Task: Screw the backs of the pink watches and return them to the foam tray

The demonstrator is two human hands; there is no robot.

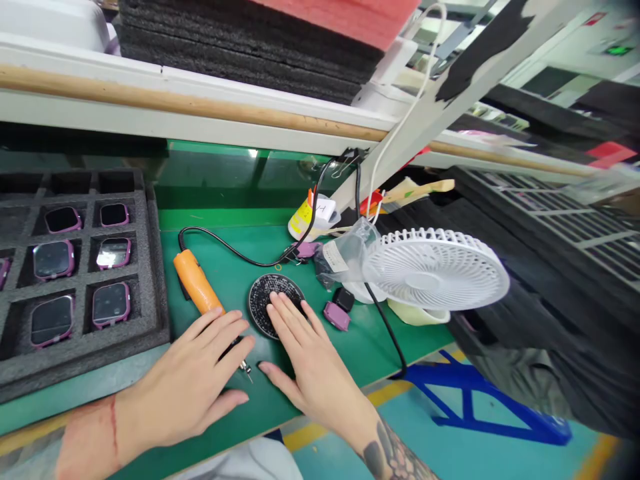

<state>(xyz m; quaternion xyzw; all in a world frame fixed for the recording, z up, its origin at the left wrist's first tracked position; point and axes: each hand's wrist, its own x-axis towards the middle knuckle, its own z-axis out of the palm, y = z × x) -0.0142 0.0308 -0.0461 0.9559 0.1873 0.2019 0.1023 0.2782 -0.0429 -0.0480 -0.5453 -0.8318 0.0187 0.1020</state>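
Hands lay flat and open on the green worktop [310, 233], left hand [193, 380] over the orange screwdriver [199, 285], right hand [310, 360] touching the round screw dish [265, 293], nothing gripped.

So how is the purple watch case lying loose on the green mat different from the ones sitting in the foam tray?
The loose watch case lies on the green mat beside the fan, showing a plain purple side, with no screen visible. The watch cases in the foam tray, such as this one, each sit in their own compartment, glossy dark screens facing up. The loose one also looks smaller in view. Both have the same purple casing.
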